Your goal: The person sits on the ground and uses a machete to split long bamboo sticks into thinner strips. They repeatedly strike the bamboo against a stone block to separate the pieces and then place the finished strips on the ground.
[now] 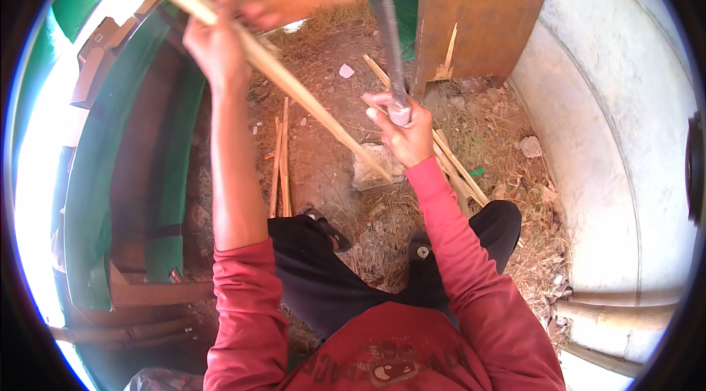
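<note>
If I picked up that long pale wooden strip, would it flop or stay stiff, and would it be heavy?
The wooden strip would probably stay stiff, since it runs straight along its length. It is likely light for its length, being slender and apparently gripped by the left hand alone.

"What's in the left fingers (257, 16)?"
"A long, pale wooden strip (294, 89), slanting; one end runs up past them out of view, the other drops lower than the right fingers (379, 100)."
"And those hold?"
"A long, dark, straight tool (387, 19), blurred, pointing away from them, its rounded pale butt showing beside them."
</note>
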Available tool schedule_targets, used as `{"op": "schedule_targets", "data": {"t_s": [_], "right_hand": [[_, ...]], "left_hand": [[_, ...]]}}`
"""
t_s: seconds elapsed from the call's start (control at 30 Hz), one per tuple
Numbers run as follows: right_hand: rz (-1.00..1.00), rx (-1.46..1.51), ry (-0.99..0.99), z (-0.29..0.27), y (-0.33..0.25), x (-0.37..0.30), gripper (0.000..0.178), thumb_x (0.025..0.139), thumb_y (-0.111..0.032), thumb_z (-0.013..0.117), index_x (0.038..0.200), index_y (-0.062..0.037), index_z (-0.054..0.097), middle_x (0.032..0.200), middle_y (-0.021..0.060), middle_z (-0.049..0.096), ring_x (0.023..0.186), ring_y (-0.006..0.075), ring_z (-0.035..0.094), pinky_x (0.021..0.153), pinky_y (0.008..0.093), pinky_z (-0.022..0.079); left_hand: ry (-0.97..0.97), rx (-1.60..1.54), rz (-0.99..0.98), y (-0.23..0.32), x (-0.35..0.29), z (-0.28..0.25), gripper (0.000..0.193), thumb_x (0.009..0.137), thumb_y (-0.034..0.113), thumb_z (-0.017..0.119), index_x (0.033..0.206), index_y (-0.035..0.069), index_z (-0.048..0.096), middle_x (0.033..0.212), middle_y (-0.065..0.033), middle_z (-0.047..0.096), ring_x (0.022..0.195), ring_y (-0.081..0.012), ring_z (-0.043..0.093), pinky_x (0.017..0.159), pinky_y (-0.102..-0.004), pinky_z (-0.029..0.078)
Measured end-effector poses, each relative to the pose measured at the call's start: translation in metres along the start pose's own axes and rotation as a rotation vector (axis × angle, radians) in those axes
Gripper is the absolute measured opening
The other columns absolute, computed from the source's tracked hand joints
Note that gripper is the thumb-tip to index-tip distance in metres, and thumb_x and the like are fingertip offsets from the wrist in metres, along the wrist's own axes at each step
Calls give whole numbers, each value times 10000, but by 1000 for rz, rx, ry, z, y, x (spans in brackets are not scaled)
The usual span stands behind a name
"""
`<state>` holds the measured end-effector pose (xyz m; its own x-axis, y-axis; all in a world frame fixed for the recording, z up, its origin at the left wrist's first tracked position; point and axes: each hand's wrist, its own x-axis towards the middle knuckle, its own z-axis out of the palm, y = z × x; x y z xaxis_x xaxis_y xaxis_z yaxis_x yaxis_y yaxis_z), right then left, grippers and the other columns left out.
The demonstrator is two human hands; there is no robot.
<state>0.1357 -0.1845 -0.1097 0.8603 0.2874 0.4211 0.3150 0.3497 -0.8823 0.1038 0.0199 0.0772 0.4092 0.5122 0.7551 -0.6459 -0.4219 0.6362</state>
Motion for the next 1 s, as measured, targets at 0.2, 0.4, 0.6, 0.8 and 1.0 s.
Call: {"op": "schedule_targets", "data": {"t_s": [0.2,0.4,0.6,0.8,1.0], "right_hand": [[285,44,196,-36,18,-46,168,875,-151,701,831,0,642,605,5,584,470,70,518,419,233,394],[518,-162,109,-30,65,-122,431,905,-426,631,791,-10,643,522,0,542,460,94,526,439,267,403],[624,-310,-100,7,74,-156,513,942,-493,539,838,-1,636,497,15,517,421,88,500,417,254,374],[703,-375,-228,27,89,-180,575,959,-522,465,840,15,633,490,40,522,415,127,517,451,294,403],[640,-332,-199,31,76,-161,587,975,-520,420,824,11,620,484,45,512,413,121,512,443,290,402]], "left_hand": [[172,-120,194,34,23,-20,327,961,276,584,817,-14,537,516,22,383,399,-68,378,345,-239,281],[149,-14,102,-19,-7,-29,451,985,363,530,637,111,395,485,10,399,392,-72,363,365,-232,285],[160,178,-162,-78,-63,-56,430,985,379,524,683,116,369,502,11,339,405,-78,326,390,-239,262],[65,-96,-123,-71,-77,-72,443,974,334,537,636,103,368,486,-5,343,391,-91,331,383,-241,256],[-52,-202,-47,-78,-75,-91,394,956,313,482,647,129,322,501,-3,290,421,-82,262,399,-249,235]]}}
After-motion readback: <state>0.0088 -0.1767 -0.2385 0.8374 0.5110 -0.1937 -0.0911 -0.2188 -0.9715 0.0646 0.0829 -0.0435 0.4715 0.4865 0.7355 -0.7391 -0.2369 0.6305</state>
